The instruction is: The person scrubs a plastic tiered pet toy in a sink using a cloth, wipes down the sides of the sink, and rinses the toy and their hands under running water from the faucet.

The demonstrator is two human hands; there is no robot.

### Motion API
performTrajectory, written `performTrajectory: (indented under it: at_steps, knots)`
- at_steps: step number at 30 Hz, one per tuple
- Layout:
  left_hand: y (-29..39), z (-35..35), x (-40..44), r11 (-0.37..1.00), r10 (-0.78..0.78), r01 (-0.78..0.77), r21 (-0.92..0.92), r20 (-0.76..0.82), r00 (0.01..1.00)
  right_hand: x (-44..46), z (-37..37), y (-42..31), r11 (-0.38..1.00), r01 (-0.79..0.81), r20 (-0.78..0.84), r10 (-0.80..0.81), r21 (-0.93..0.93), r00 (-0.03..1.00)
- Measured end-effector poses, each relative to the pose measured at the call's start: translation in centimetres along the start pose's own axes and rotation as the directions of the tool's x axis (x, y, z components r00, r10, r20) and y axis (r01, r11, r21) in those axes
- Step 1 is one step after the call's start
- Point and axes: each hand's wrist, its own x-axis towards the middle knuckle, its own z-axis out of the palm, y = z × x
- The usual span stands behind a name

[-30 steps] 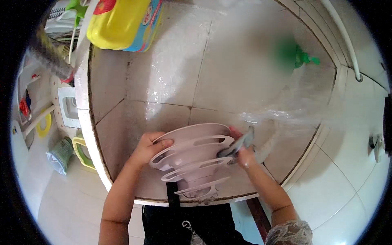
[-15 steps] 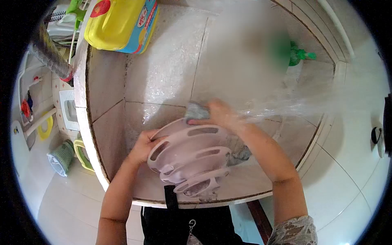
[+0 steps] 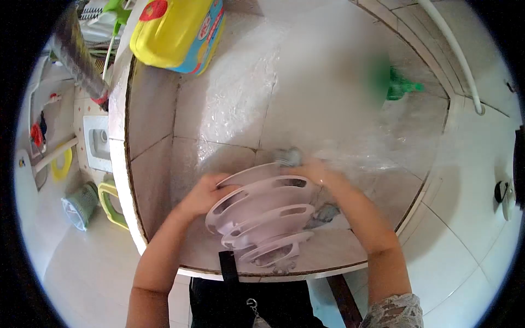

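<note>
A pale pink plastic rack (image 3: 268, 191) of several stacked, rounded tiers with long slots in their rims stands tilted in the tiled basin in front of me. My left hand (image 3: 206, 194) grips the rim of its far tier on the left side, fingers curled around the edge. My right hand (image 3: 313, 172), slightly smeared by motion, holds a grey cloth (image 3: 289, 157) at the far upper edge of the same rack. Another grey, crumpled cloth-like piece (image 3: 324, 215) lies beside the rack, below my right forearm.
A yellow jug with a blue label (image 3: 175, 35) stands on the basin's far left corner. A green spray head (image 3: 403, 85) shows at the far right, partly behind a blur. The tiled basin rim (image 3: 121, 180) curves around me; wet plastic-like sheen covers the basin floor.
The rack and both hands have shifted slightly right and down in view, along with the scene. My right hand and the cloth have moved right along the rack's far edge.
</note>
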Motion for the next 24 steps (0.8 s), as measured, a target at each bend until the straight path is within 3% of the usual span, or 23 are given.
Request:
performTrajectory:
  at_steps: [2, 3, 5, 6, 8, 9, 11, 13, 15, 17, 19, 21, 22, 23, 24]
  knots:
    - [1.7, 0.3, 2.2, 0.973, -0.044, 0.015, 0.23, 0.12, 0.992, 3.3, -3.4, -7.9, 0.978, 0.139, 0.266, -0.094, -0.154, 0.959]
    - [1.5, 0.8, 2.4, 0.979, 0.086, -0.1, 0.179, 0.082, 0.993, 4.3, -5.5, -11.9, 0.976, 0.172, 0.49, -0.085, -0.135, 0.868]
    - [0.5, 1.9, 3.3, 0.936, 0.342, -0.339, 0.089, -0.014, 0.94, 4.4, -6.6, -12.2, 0.96, 0.19, 0.494, -0.067, -0.204, 0.867]
    - [0.1, 1.9, 3.1, 0.968, 0.246, -0.247, 0.036, 0.031, 0.969, 4.4, -6.7, -12.4, 0.949, 0.205, 0.502, -0.059, -0.24, 0.863]
    - [-1.3, 1.4, 2.3, 0.997, 0.063, -0.055, -0.059, 0.13, 0.99, 2.3, -5.7, -9.2, 0.978, 0.019, 0.214, 0.027, -0.207, 0.976]
    - [-3.5, 1.6, 2.1, 0.968, 0.1, -0.071, -0.24, 0.111, 0.989, 0.7, -5.0, -6.9, 0.983, -0.071, 0.061, 0.082, -0.17, 0.995]
    - [-4.2, 2.0, 1.4, 0.926, -0.06, 0.055, -0.374, -0.001, 0.998, -2.8, -3.7, -2.3, 0.936, -0.343, 0.093, 0.335, 0.078, 0.938]
    - [-2.2, 2.2, 1.0, 0.87, -0.204, 0.174, -0.462, -0.016, 0.979, -5.6, -2.0, 1.4, 0.754, -0.584, 0.196, 0.55, 0.301, 0.812]
    - [-2.5, 2.1, 1.6, 0.898, -0.149, 0.142, -0.417, 0.015, 0.989, -6.0, -1.0, 3.0, 0.816, -0.512, 0.195, 0.475, 0.268, 0.858]
    - [-2.3, 2.0, 2.0, 0.925, -0.13, 0.138, -0.354, 0.046, 0.99, -5.3, -1.0, 4.7, 0.958, -0.284, 0.276, 0.286, -0.048, 0.918]
    - [-1.4, 1.7, 1.9, 0.945, -0.141, 0.151, -0.29, 0.057, 0.988, -2.4, -0.2, 3.2, 0.796, -0.471, 0.262, 0.396, 0.38, 0.88]
    - [-0.8, 1.4, 2.5, 0.959, -0.151, 0.166, -0.229, 0.08, 0.985, 1.8, -3.3, -4.0, 0.98, -0.197, 0.136, 0.192, 0.025, 0.972]
    - [-0.5, 1.2, 2.7, 0.965, -0.159, 0.175, -0.193, 0.095, 0.983, 3.9, -3.8, -5.3, 0.997, -0.068, 0.309, 0.058, 0.023, 0.949]
    - [-0.6, 1.7, 2.9, 0.988, -0.056, 0.056, -0.143, 0.005, 0.998, 5.2, -4.0, -6.5, 0.997, 0.062, 0.473, -0.075, 0.043, 0.878]
    - [-1.0, 2.8, 3.1, 0.994, 0.053, -0.06, -0.086, -0.078, 0.996, 5.6, -4.4, -9.0, 0.997, 0.044, 0.543, 0.001, -0.071, 0.84]
